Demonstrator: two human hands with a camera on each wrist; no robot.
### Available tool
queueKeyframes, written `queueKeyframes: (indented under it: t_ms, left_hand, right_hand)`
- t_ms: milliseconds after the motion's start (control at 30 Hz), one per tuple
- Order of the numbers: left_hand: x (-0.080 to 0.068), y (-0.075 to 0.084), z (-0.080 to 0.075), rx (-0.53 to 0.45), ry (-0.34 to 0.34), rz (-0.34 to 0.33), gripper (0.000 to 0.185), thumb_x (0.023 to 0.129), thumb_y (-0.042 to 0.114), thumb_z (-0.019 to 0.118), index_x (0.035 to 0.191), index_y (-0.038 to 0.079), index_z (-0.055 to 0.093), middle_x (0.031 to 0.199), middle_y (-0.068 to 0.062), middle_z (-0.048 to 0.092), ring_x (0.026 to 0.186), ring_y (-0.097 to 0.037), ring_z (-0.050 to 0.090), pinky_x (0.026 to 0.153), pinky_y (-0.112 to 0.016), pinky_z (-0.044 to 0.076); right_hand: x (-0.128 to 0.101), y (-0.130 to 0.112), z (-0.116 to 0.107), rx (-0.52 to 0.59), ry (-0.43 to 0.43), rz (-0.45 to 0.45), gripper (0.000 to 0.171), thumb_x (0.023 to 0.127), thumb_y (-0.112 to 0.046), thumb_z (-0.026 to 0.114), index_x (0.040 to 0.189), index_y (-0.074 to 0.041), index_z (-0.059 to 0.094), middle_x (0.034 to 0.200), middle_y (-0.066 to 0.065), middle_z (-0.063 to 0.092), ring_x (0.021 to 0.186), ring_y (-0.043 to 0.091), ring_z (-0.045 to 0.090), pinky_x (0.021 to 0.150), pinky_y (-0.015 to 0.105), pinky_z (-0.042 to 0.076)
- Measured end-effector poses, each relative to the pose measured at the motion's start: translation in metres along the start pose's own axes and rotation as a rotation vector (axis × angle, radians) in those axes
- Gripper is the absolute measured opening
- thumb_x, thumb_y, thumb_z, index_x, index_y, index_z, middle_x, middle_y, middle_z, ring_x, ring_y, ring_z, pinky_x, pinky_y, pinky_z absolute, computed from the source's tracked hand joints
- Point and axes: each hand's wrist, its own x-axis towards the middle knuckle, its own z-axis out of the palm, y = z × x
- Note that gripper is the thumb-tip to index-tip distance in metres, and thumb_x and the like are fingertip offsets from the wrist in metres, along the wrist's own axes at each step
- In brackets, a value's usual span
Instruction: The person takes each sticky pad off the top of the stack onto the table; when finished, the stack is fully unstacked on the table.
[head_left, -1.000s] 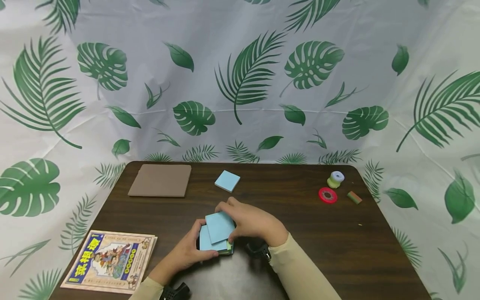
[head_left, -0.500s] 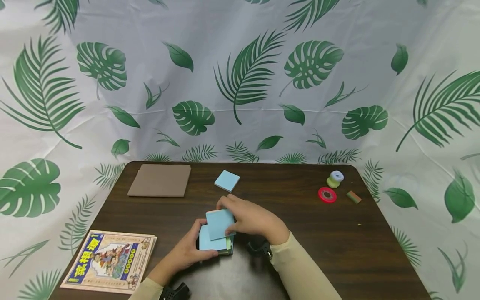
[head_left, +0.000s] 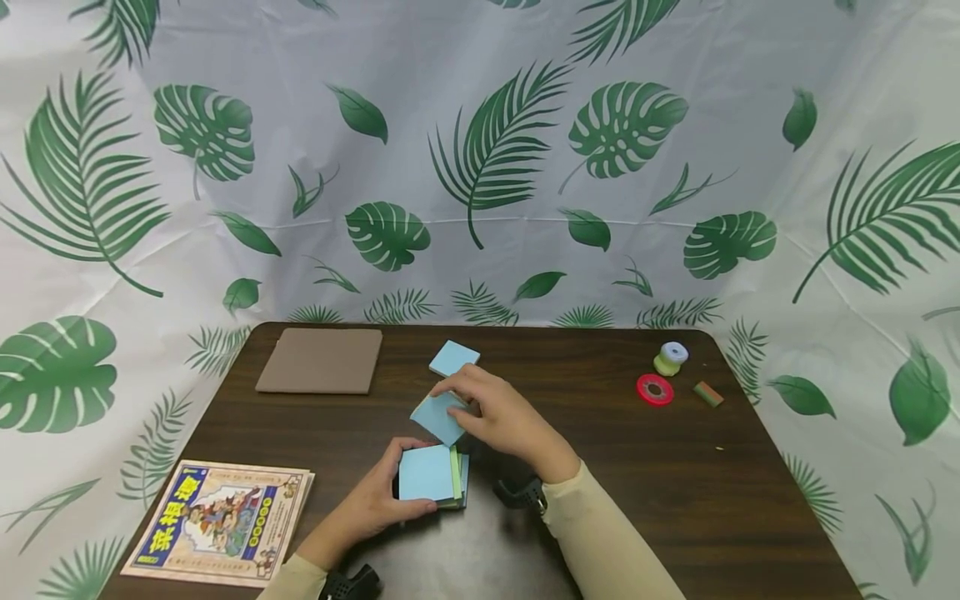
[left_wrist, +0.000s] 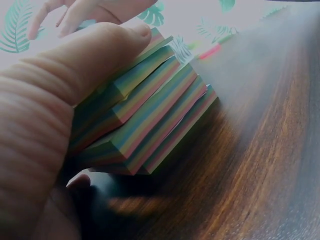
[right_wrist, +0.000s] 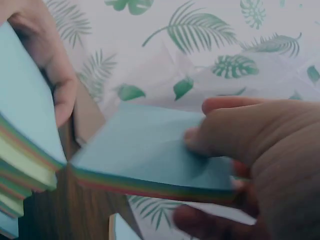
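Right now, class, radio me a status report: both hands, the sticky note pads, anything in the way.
Left hand grips stacked pads on table. Right hand holds one blue pad, lifted clear of stack. Another blue pad lies just beyond.

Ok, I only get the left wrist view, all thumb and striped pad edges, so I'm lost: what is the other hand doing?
Observer: The right hand holds a blue sticky-note pad lifted clear of the stack, its fingers on top of it.
Operator: And my left hand, is it steadying the whole stack?
Observer: Yes, the left hand grips the stack from its near left side, thumb along the front edge.
Operator: Anything beyond the lifted pad?
Observer: Another blue pad lies farther back on the table, with a brown board to its left.
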Motion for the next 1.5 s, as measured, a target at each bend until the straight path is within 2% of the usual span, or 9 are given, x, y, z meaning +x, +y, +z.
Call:
queueKeyframes:
  t_ms: [200,533,733,867,967,1067,1200,1367,1500]
  left_hand:
    - [0.0,-0.001,0.001,-0.011,0.009,0.013,0.08,0.087,0.022,0.094,0.15,0.017,0.045,0.157,-0.008,0.056,0.112,-0.014,0.06,0.096,-0.027,0.048]
    - [0.0,-0.001,0.001,0.018,-0.001,0.01,0.081,0.088,0.025,0.093,0.151,0.014,0.043,0.154,-0.012,0.056,0.109,-0.014,0.059,0.094,-0.027,0.048]
    - [0.001,-0.001,0.002,0.029,-0.007,0.003,0.081,0.089,0.026,0.093,0.152,0.013,0.042,0.154,-0.013,0.056,0.108,-0.015,0.06,0.093,-0.027,0.048]
    - [0.001,0.0,0.001,0.029,-0.002,-0.002,0.083,0.088,0.026,0.093,0.152,0.012,0.042,0.152,-0.014,0.057,0.107,-0.015,0.06,0.093,-0.028,0.049]
    - [0.001,0.0,0.001,0.035,0.001,-0.002,0.082,0.088,0.026,0.093,0.151,0.013,0.043,0.152,-0.013,0.057,0.107,-0.015,0.06,0.093,-0.028,0.049]
    - [0.0,-0.001,0.001,0.034,0.0,-0.005,0.08,0.088,0.026,0.093,0.15,0.015,0.043,0.153,-0.012,0.057,0.108,-0.015,0.06,0.093,-0.027,0.049]
    - [0.0,-0.001,0.0,0.035,0.0,-0.009,0.079,0.088,0.026,0.093,0.149,0.016,0.044,0.154,-0.012,0.057,0.107,-0.014,0.06,0.093,-0.027,0.048]
    - [0.0,0.0,0.0,0.038,-0.006,-0.011,0.079,0.088,0.027,0.093,0.149,0.017,0.043,0.154,-0.013,0.056,0.107,-0.015,0.06,0.092,-0.028,0.049]
    - [0.001,0.0,0.0,0.044,-0.011,-0.017,0.079,0.089,0.028,0.093,0.149,0.019,0.043,0.155,-0.012,0.056,0.108,-0.015,0.06,0.093,-0.028,0.048]
  right_hand:
    - [0.004,0.02,0.009,0.106,0.216,0.03,0.017,0.106,-0.008,0.07,0.112,-0.02,0.08,0.12,-0.005,0.068,0.088,0.011,0.058,0.073,0.028,0.052]
    - [0.0,0.077,0.034,0.35,0.57,0.212,0.029,0.103,-0.003,0.073,0.13,-0.014,0.076,0.13,0.01,0.065,0.097,0.027,0.059,0.076,0.023,0.047]
    - [-0.006,0.096,0.038,0.33,0.684,0.249,0.032,0.104,-0.002,0.072,0.134,-0.01,0.075,0.128,0.015,0.064,0.091,0.025,0.055,0.074,0.021,0.044]
    - [-0.008,0.106,0.039,0.226,0.779,0.282,0.019,0.103,-0.003,0.073,0.121,-0.007,0.08,0.119,0.015,0.069,0.091,0.023,0.062,0.077,0.019,0.049]
    - [-0.01,0.114,0.042,0.183,0.841,0.377,0.013,0.102,-0.004,0.075,0.112,-0.006,0.083,0.112,0.014,0.071,0.088,0.02,0.065,0.076,0.018,0.051]
    - [-0.012,0.119,0.045,0.243,0.872,0.471,0.014,0.102,-0.006,0.075,0.114,-0.004,0.083,0.111,0.015,0.068,0.087,0.02,0.066,0.073,0.016,0.051]
    - [-0.012,0.119,0.045,0.32,0.854,0.517,0.02,0.104,-0.003,0.071,0.121,0.001,0.08,0.116,0.02,0.065,0.09,0.027,0.071,0.074,0.015,0.055]
    - [-0.011,0.115,0.045,0.189,0.726,0.53,0.027,0.104,-0.003,0.069,0.13,0.0,0.077,0.12,0.022,0.066,0.099,0.032,0.071,0.085,0.034,0.061]
    - [-0.012,0.112,0.046,0.055,0.613,0.527,0.033,0.105,-0.011,0.071,0.137,-0.005,0.074,0.128,0.021,0.068,0.116,0.038,0.066,0.102,0.056,0.054]
